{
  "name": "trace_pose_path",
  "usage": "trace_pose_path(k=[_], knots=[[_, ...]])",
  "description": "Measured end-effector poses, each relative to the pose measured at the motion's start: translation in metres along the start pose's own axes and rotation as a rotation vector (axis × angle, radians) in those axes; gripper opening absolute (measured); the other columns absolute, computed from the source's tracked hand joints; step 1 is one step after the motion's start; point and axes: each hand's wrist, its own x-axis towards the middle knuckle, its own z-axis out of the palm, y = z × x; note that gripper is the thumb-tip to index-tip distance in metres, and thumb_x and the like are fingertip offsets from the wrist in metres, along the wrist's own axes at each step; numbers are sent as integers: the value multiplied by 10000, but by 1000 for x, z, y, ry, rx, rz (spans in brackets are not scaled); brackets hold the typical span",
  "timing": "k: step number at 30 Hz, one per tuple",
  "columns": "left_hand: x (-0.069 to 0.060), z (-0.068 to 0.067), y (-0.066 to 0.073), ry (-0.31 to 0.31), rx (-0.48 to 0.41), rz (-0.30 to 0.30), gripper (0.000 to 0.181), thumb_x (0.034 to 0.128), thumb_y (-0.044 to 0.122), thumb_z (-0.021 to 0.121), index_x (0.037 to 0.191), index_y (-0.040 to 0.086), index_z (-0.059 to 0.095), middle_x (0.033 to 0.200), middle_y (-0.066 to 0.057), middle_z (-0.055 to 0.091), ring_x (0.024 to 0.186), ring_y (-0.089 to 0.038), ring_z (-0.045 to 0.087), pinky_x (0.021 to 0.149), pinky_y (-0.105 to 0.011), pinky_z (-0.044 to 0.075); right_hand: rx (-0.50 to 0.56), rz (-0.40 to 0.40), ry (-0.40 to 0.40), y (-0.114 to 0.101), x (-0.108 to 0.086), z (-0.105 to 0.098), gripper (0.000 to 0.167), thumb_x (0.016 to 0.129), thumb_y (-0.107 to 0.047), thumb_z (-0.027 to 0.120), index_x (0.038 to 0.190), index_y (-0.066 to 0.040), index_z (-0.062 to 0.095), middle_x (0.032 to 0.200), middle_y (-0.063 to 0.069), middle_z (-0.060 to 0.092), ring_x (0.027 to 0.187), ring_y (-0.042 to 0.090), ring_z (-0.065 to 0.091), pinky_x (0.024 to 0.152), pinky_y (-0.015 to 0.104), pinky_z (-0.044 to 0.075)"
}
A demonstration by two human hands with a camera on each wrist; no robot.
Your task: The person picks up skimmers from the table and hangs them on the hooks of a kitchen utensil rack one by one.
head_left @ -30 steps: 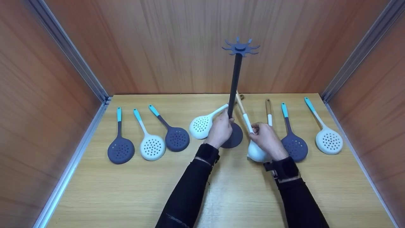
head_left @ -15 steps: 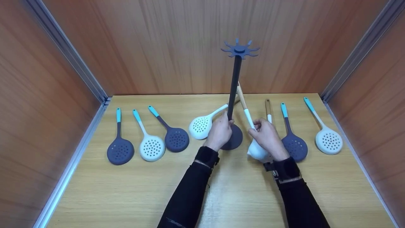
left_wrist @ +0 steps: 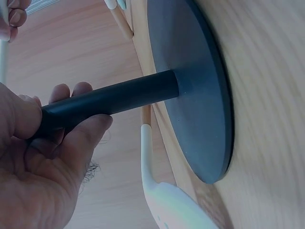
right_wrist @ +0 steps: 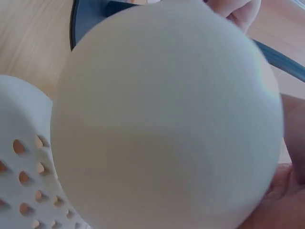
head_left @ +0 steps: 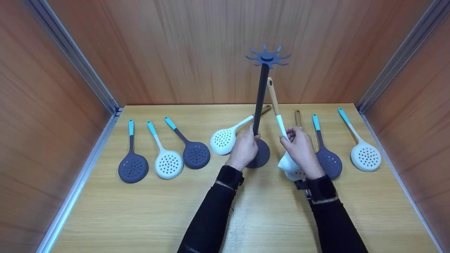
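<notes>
My left hand [head_left: 244, 147] grips the black pole [head_left: 262, 95] of an upright utensil stand. A ring of curved hooks [head_left: 267, 57] tops it and a round base [head_left: 260, 154] rests on the table. In the left wrist view, fingers and thumb wrap the pole [left_wrist: 119, 95] above the base. My right hand [head_left: 302, 151] pinches the white neck of a ladle with a wooden handle [head_left: 273, 96], just right of the stand. The ladle's bowl [right_wrist: 162, 124] fills the right wrist view. Partly hidden behind the ladle and hand lies a white skimmer [right_wrist: 24, 152] with a wooden handle.
Left of the stand lie a white skimmer [head_left: 223, 141], two dark ones [head_left: 197, 154] [head_left: 133, 168] and another white one [head_left: 169, 164]. On the right lie a dark skimmer [head_left: 329, 162] and a white one [head_left: 365, 156]. Wooden walls [head_left: 197, 52] close the back and sides.
My right hand has raised the ladle and tipped it more upright, its handle end rising beside the pole and its bowl shifting slightly right. The left hand stays on the pole.
</notes>
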Motion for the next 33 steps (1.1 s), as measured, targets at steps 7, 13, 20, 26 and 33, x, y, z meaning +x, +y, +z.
trace_pose_path(k=[7, 13, 20, 26, 33], knots=[[-3, 0, 0, 8, -1, -2, 123, 1135, 42, 563, 1215, 86, 646, 1176, -118, 788, 1169, -253, 787, 1001, -397, 653, -2, -29, 35, -3, -1, -5, 298, 1093, -208, 685, 1285, 19, 687, 1098, 139, 704, 984, 250, 638, 796, 219, 472], [-5, -2, 1, 0, -17, -6, 100, 1145, 71, 572, 1204, 95, 650, 1155, -102, 764, 1149, -240, 771, 980, -389, 650, -37, -57, 65, -6, -2, -8, 284, 1109, -199, 696, 1288, 22, 691, 1128, 175, 734, 1031, 293, 680, 824, 251, 461], [-7, -4, 1, -17, -40, 3, 111, 1127, 40, 579, 1190, 97, 649, 1128, -83, 761, 1109, -223, 767, 968, -393, 652, -85, -87, 125, -8, -4, -14, 291, 1106, -227, 726, 1295, -6, 732, 1133, 174, 784, 1054, 326, 746, 834, 303, 494], [-9, -2, -2, 2, -34, 43, 103, 1119, 44, 579, 1195, 77, 641, 1105, -86, 752, 1059, -218, 764, 938, -379, 651, -81, -95, 135, -12, -6, -18, 298, 1119, -234, 712, 1311, -7, 739, 1188, 192, 797, 1126, 359, 774, 946, 461, 609], [-9, -2, -1, -7, -20, 24, 114, 1110, 43, 599, 1196, 97, 650, 1097, -70, 727, 1044, -209, 733, 941, -384, 644, -54, -57, 114, -17, -4, -20, 331, 1148, -207, 657, 1394, 10, 702, 1280, 214, 769, 1238, 408, 757, 1054, 572, 629]])
